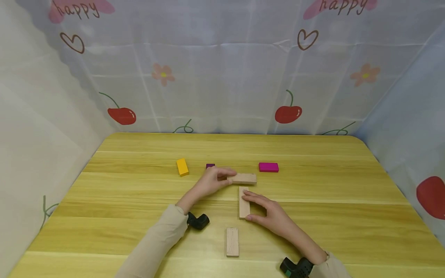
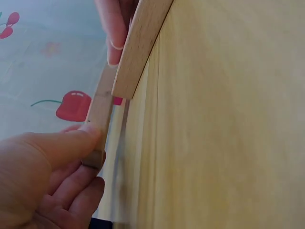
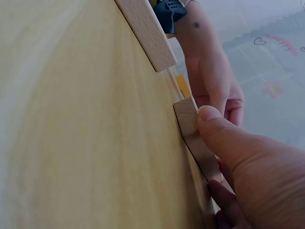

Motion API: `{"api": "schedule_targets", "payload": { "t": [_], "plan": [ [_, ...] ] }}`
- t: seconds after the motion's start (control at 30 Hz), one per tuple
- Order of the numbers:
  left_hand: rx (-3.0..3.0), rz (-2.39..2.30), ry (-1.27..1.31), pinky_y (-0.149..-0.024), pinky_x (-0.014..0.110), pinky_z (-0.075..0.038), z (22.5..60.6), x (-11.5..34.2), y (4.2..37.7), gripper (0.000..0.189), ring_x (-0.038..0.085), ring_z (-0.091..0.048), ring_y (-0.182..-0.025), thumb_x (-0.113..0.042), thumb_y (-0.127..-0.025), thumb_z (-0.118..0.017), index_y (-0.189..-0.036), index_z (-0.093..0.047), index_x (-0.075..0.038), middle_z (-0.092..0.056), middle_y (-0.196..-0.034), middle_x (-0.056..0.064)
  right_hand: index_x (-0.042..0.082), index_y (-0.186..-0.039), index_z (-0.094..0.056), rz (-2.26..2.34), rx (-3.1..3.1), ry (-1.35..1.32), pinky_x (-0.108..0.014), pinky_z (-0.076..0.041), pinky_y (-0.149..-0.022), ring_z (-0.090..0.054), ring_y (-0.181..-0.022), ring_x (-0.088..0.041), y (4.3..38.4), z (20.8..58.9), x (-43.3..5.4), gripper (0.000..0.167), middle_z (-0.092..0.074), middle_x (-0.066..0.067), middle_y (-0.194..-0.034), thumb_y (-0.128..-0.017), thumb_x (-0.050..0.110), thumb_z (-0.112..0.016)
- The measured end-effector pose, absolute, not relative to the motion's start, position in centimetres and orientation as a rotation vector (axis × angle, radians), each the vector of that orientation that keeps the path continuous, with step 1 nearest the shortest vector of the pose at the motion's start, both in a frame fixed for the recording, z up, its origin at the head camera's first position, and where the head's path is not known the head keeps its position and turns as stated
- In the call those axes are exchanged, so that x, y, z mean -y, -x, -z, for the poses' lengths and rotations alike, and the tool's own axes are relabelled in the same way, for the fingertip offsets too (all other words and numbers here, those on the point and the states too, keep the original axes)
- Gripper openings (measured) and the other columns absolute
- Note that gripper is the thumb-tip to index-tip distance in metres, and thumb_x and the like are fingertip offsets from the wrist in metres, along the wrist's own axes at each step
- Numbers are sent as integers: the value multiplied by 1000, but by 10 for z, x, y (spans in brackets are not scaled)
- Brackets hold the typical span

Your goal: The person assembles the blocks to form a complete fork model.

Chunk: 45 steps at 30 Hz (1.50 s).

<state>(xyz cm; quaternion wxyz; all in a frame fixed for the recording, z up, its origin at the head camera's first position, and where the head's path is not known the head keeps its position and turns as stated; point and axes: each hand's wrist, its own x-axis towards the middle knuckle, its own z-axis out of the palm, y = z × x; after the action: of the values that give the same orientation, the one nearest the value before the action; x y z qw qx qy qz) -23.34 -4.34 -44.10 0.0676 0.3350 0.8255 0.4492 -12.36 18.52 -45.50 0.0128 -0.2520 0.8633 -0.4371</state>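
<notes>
A plain wooden block (image 1: 245, 178) lies crosswise on the table, and my left hand (image 1: 209, 181) pinches its left end between thumb and fingers. The left wrist view shows the thumb along one side of this block (image 2: 99, 112). Just nearer, a second wooden block (image 1: 244, 208) points lengthwise toward me. My right hand (image 1: 272, 216) grips it, thumb at the near right corner and fingers over the far end. In the right wrist view the thumb presses on the side of that block (image 3: 188, 119). A third wooden block (image 1: 232, 243) lies closest to me, untouched.
Behind the hands are a yellow block (image 1: 182, 167), a dark purple block (image 1: 210, 165) partly hidden by the left hand, and a magenta block (image 1: 269, 167). A printed curtain (image 1: 222, 85) hangs along the back edge of the wooden table (image 1: 121, 216).
</notes>
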Motion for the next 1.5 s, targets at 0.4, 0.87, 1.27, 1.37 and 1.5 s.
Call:
{"api": "schedule_targets", "payload": {
  "t": [0.4,0.87,1.27,1.37,1.5],
  "plan": [
    [-2569,-1253,-1052,-95,31,-42,448,41,226,29,21,-55,-112,-5,-86,-67,-115,-67,-3,-64,-115,9,17,-131,-57,1343,-2700,789,-43,-32,-102,-37,-129,-20,124,454,-185,52,-43,4,-141,-82,30,-72],
    [-2596,-1263,-1080,-94,31,-42,452,39,224,30,21,-56,-111,-4,-85,-69,-115,-67,-4,-64,-115,9,7,-122,-62,1398,-2940,966,-55,-34,-96,-35,-126,-30,133,451,-188,47,-46,-14,-135,-78,12,-78],
    [-2591,-1243,-1085,-94,30,-42,455,40,224,32,19,-55,-111,-5,-84,-70,-116,-66,-4,-64,-115,8,6,-125,-60,1267,-2829,943,-53,-27,-103,-29,-132,-32,144,450,-186,47,-44,-13,-138,-82,19,-74],
    [-2595,-1235,-1093,-95,30,-42,453,43,224,32,19,-55,-111,-5,-84,-70,-116,-66,-4,-64,-115,8,6,-123,-61,1240,-2830,942,-53,-26,-104,-27,-133,-33,145,452,-186,45,-45,-12,-137,-82,19,-74],
    [-2594,-1226,-1106,-95,31,-42,444,50,221,32,20,-56,-111,-5,-85,-69,-117,-66,-3,-64,-115,8,7,-124,-61,1234,-2834,930,-54,-25,-104,-26,-134,-32,145,453,-187,45,-45,-11,-138,-82,20,-74]
  ]
}}
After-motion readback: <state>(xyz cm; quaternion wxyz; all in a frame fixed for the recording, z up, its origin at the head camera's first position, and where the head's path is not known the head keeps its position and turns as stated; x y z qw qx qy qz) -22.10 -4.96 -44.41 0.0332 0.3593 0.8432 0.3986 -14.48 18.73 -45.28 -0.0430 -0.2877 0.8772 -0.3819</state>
